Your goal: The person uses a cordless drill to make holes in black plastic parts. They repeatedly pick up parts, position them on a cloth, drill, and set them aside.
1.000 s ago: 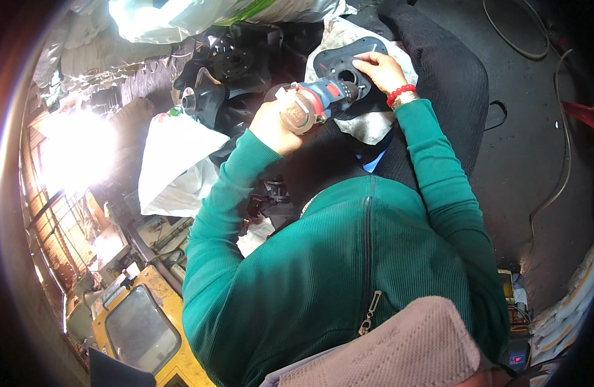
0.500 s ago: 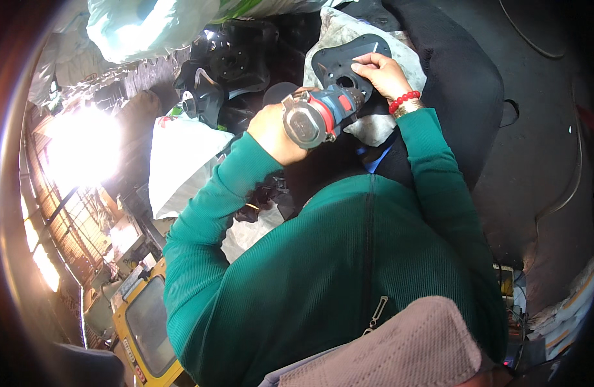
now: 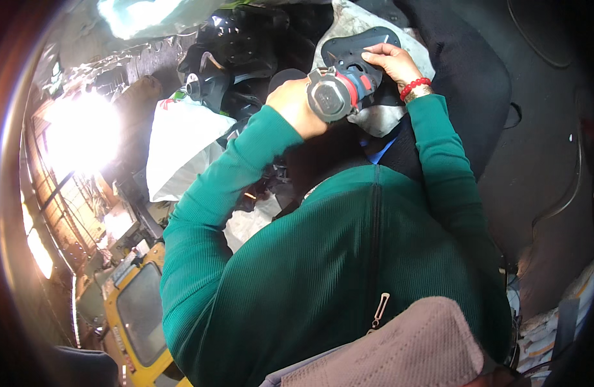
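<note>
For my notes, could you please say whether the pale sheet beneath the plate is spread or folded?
Spread: the pale sheet shows above, below and right of the black plate.

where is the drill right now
In the head view, the drill is upper centre, in the left hand, by the black plate.

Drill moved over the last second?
Yes: the drill has shifted rightward, farther from the white bag at its left.
</note>
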Tool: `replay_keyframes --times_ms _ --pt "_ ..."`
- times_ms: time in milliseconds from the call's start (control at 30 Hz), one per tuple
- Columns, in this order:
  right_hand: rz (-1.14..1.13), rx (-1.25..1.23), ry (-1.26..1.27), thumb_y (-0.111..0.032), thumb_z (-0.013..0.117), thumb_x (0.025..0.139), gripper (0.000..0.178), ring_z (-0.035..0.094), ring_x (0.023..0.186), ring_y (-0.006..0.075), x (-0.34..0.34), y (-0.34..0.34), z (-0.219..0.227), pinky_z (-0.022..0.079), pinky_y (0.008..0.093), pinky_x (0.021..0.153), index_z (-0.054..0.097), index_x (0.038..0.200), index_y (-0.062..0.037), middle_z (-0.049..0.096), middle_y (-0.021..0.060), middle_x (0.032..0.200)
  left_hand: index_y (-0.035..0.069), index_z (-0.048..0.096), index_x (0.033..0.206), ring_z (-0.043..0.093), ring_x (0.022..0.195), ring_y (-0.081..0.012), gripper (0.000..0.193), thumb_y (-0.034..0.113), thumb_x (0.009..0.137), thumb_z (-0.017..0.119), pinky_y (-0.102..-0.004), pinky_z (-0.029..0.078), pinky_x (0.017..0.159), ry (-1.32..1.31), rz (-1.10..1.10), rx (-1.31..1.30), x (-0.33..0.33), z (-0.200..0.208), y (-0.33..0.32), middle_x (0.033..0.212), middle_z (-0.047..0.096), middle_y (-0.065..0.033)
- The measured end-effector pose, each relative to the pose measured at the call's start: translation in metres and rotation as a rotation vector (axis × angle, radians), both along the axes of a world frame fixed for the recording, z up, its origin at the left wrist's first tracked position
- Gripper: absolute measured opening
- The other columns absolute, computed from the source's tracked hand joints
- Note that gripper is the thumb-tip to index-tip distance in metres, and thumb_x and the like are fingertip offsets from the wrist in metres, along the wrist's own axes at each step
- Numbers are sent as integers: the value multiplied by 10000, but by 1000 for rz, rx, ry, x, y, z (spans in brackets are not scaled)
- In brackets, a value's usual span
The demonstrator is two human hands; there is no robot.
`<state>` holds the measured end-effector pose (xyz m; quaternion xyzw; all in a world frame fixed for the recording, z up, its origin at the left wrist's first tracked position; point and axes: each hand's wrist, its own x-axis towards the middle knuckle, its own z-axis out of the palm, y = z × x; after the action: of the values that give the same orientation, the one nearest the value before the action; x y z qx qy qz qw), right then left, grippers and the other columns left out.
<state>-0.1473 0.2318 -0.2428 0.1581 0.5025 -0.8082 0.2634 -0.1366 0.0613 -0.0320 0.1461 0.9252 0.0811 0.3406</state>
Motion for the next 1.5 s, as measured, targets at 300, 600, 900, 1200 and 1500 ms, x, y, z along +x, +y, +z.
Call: replay_keyframes --times_ms 300,600,900,1200,1500 --pt "18 295 168 -271 719 813 337 611 933 133 -4 -7 -10 447 250 853 689 1040 -23 692 53 986 188 458 1299 659 862 -356 649 285 720 734 -409 538 750 61 158 198 111 34 -26 951 671 -167" --pt "34 95 -52 -307 663 871 428 466 1126 216 -1 6 -38 373 393 910 571 1258 -149 484 14 1340 295 498 1317 621 896 -254 530 312 799 610 -393 410 779 180 242 86 242 -13 -67 964 616 -50" --pt "-16 439 -41 -463 587 867 458 534 968 158 -31 -5 -48 417 312 741 577 1223 -175 595 -18 1159 251 591 1228 497 1144 -173 466 220 764 630 -414 345 905 560 538 80 326 24 -92 1171 584 -12" --pt "111 497 99 -481 568 866 443 548 881 126 -61 2 -64 396 288 557 562 1183 -172 588 -42 1070 165 591 1205 616 1037 -290 646 329 609 780 -407 490 909 -109 1378 -292 502 -76 -270 1086 646 -122" --pt "121 391 49 -474 568 872 455 524 846 149 -62 16 -58 407 304 600 539 1187 -147 575 -17 1065 220 413 1359 529 1170 -339 748 214 681 727 -411 444 975 180 1453 -108 516 -136 -246 1219 560 -171"
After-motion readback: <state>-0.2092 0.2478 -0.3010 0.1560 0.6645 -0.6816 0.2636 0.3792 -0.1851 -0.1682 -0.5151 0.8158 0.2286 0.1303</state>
